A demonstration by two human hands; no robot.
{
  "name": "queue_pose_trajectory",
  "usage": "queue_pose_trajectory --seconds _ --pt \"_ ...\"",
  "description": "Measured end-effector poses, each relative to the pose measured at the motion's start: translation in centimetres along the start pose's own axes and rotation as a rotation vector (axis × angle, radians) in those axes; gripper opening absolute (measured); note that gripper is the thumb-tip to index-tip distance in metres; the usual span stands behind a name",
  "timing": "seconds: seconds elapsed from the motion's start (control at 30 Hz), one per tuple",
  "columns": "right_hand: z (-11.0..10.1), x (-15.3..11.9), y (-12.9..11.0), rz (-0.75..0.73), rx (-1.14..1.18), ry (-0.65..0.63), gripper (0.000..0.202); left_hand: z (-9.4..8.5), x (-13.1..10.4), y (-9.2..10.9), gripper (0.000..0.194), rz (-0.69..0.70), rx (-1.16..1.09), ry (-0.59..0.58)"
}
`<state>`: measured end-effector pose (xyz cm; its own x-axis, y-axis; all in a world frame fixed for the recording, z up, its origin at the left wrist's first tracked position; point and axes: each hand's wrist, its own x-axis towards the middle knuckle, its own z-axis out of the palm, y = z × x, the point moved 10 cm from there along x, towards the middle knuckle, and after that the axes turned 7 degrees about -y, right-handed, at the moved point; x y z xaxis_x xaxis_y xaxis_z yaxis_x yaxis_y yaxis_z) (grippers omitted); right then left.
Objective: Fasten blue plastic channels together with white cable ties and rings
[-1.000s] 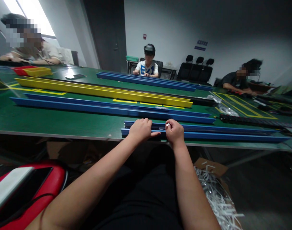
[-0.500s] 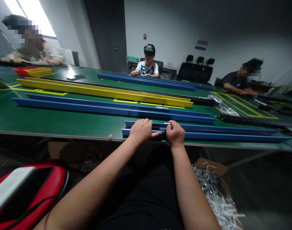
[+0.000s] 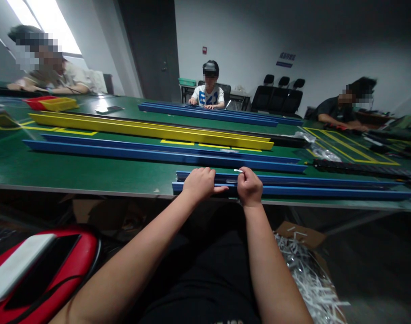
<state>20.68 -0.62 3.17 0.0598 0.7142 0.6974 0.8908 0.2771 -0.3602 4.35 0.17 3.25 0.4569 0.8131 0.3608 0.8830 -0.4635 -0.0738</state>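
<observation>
A long blue channel-shaped rail (image 3: 327, 192) lies along the near edge of the green table (image 3: 91, 177). Near the rail's left end, my left hand (image 3: 200, 184) grips it, fingers over the top and thumb stretched right along its front. Just to the right, my right hand (image 3: 250, 188) is closed in a fist at the rail. A small white strip (image 3: 238, 170) pokes out at the top of that fist; the rest of it is hidden. Inside the channel between my hands, something thin and clear shows, too small to make out.
Beyond are another blue rail (image 3: 124, 152) and a yellow rail (image 3: 151, 129). More blue rails (image 3: 205, 113) lie farther off, near a seated person (image 3: 210, 94). A box of white shredded strips (image 3: 306, 279) stands below right. A red stool (image 3: 86, 245) is at lower left.
My right hand has shifted slightly right, and the white strip's tip now sits a little higher against the fist. My left hand stays in place on the rail.
</observation>
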Motion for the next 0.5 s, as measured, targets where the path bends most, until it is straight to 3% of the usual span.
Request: queue_pose_trajectory --seconds 0.5 --pt "0.6 -0.3 -1.1 -0.004 -0.174 -0.063 0.027 -0.1 -0.5 0.1 0.060 -0.035 0.006 0.022"
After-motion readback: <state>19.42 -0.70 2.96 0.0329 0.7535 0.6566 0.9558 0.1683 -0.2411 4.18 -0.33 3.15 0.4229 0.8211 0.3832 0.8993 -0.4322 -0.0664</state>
